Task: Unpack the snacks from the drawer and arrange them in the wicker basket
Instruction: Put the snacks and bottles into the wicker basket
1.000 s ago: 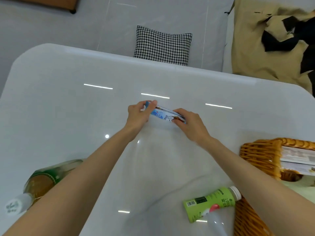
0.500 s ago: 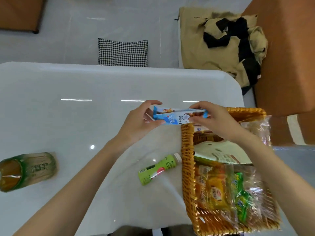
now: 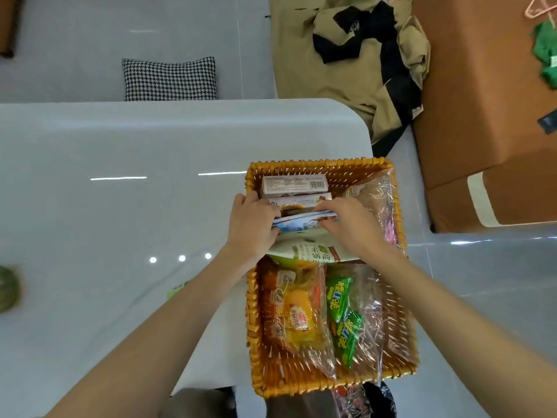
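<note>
a blue packet is held low in the far half of the basket, gripped at both ends. its left end is clasped by the left hand, whose fingers are curled round it while the hand lies across the basket's left rim. its right end is pinched by the right hand, with the fingers bent down over the top edge. the blue packet is set on edge, running left to right, just near of a brown box; whether the two touch cannot be told. a pale box with a barcode is stood beyond that, against the far wall.

just near of the blue packet a white pouch is laid, partly covered by both hands. in the near half a yellow bag is laid on the left and green packs in clear film on the right. more clear film is bunched along the right wall.

the basket is stood at the right edge of a white table. at the far left of the view a green bottle is seen on the table, blurred. on the floor beyond, a checked cushion and a tan jacket are seen, with brown furniture to the right.
</note>
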Available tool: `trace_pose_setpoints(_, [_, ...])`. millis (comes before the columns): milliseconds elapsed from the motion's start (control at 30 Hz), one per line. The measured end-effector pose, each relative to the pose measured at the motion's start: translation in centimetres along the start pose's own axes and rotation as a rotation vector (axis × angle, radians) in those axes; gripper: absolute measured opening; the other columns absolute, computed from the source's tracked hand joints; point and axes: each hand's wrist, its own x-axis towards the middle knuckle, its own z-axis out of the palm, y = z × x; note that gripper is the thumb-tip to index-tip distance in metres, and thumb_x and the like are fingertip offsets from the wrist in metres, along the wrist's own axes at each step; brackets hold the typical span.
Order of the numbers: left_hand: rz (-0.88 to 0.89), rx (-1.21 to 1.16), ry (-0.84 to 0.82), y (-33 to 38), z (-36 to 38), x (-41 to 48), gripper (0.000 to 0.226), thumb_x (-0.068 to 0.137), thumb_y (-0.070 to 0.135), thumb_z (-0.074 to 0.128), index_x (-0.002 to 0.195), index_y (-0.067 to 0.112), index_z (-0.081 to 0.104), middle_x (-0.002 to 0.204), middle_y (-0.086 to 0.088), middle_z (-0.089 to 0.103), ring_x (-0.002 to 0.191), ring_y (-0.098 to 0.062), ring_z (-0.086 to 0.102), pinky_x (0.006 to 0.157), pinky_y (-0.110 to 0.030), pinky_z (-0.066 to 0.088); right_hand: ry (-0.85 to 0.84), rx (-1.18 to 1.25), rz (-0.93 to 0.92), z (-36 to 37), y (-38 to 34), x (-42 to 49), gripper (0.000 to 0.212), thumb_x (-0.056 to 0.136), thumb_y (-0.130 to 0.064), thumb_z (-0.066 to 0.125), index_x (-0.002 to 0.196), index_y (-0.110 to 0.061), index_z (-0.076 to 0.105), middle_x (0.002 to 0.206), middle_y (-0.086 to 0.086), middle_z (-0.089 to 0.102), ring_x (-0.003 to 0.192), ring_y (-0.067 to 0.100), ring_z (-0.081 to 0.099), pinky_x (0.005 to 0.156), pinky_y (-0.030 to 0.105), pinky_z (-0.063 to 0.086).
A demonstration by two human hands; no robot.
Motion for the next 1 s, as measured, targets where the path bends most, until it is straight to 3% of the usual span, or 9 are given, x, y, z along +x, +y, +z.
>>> trace_pose_setpoints(167, [-0.003,0.206,-0.037,1.1,2.3,1.1,0.036,0.092,0.034,0.059,0.125,0.021,0.062,0.120,0.001,0.060,0.114,-0.021,0.043,0.096,-0.033,0.030,0.038,-0.135,-0.068,3.0,1.5,0.8,0.029,0.090,-0.019,0.064,0.119,-0.021,0.065,0.118,0.002,0.054,0.109,0.020,0.045,0.083,0.032,0.043])
trace_pose_setpoints(300, [-0.032,0.180,-0.023,1.5,3.1,1.5,0.036,0.093,0.032,0.057,0.128,0.022,0.060,0.125,0.000,0.058,0.116,-0.022,0.043,0.098,-0.035,0.028,0.062,-0.171,-0.085,3.7,2.6,0.6,0.030,0.091,-0.016,0.061,0.121,-0.018,0.063,0.123,0.001,0.056,0.111,0.020,0.045,0.089,0.034,0.043])
trace_pose_setpoints(433, [-0.025,0.018,0.128,1.0,3.5,0.0,0.041,0.087,0.021,0.066,0.128,0.021,0.059,0.139,-0.007,0.048,0.132,-0.030,0.035,0.107,-0.042,0.024,-0.137,-0.133,-0.218,4.1,2.7,-0.1,0.034,0.098,-0.012,0.047,0.129,-0.015,0.061,0.135,0.003,0.056,0.124,0.024,0.045,0.100,0.040,0.043])
trace_pose_setpoints(500, [-0.115,-0.110,0.166,0.6,3.4,-0.8,0.053,0.088,0.021,0.064,0.138,0.022,0.048,0.150,-0.009,0.034,0.139,-0.032,0.025,0.111,-0.045,0.025,-0.240,-0.187,-0.257,4.4,2.4,0.2,0.036,0.099,-0.015,0.045,0.133,-0.016,0.057,0.143,0.004,0.050,0.129,0.028,0.042,0.104,0.044,0.040])
trace_pose_setpoints(567, [-0.217,-0.202,0.120,0.2,3.7,-1.5,0.062,0.095,0.026,0.055,0.150,0.022,0.027,0.157,-0.007,0.020,0.144,-0.029,0.016,0.115,-0.044,0.026,-0.167,-0.219,-0.259,4.8,2.0,0.6,0.037,0.097,-0.014,0.049,0.133,-0.016,0.056,0.139,0.005,0.052,0.128,0.028,0.043,0.103,0.045,0.039])
trace_pose_setpoints(667, [-0.310,-0.408,0.067,-0.6,4.7,-2.1,0.067,0.098,0.035,0.048,0.154,0.024,0.012,0.154,-0.003,0.029,0.143,-0.024,0.022,0.115,-0.045,0.029,0.092,-0.173,-0.173,5.4,1.6,0.5,0.044,0.086,0.000,0.057,0.129,-0.010,0.058,0.129,0.012,0.055,0.121,0.030,0.048,0.099,0.048,0.042])
trace_pose_setpoints(733, [-0.305,-0.473,0.081,-0.9,5.3,-2.3,0.066,0.099,0.037,0.046,0.153,0.026,0.011,0.151,-0.001,0.035,0.141,-0.023,0.029,0.114,-0.043,0.030,0.145,-0.123,-0.069,5.5,1.5,0.3,0.048,0.091,-0.003,0.054,0.139,-0.012,0.049,0.146,0.016,0.039,0.133,0.032,0.038,0.106,0.047,0.039])
trace_pose_setpoints(867, [-0.300,-0.479,0.123,-1.0,6.1,-2.2,0.064,0.100,0.037,0.044,0.153,0.029,0.010,0.149,0.001,0.039,0.136,-0.020,0.036,0.108,-0.040,0.036,-0.047,-0.194,0.016,5.8,1.7,0.3,0.052,0.104,-0.019,0.034,0.154,-0.017,0.020,0.162,0.009,-0.002,0.149,0.031,0.007,0.116,0.039,0.026])
trace_pose_setpoints(1000, [-0.298,-0.529,0.093,-0.6,6.2,-1.8,0.069,0.099,0.035,0.047,0.153,0.032,0.004,0.149,0.002,0.039,0.136,-0.019,0.037,0.107,-0.041,0.040,0.115,-0.312,-0.034,4.7,0.6,0.6,0.044,0.102,-0.015,0.036,0.146,-0.014,0.038,0.157,0.007,0.030,0.145,0.026,0.024,0.121,0.045,0.011])
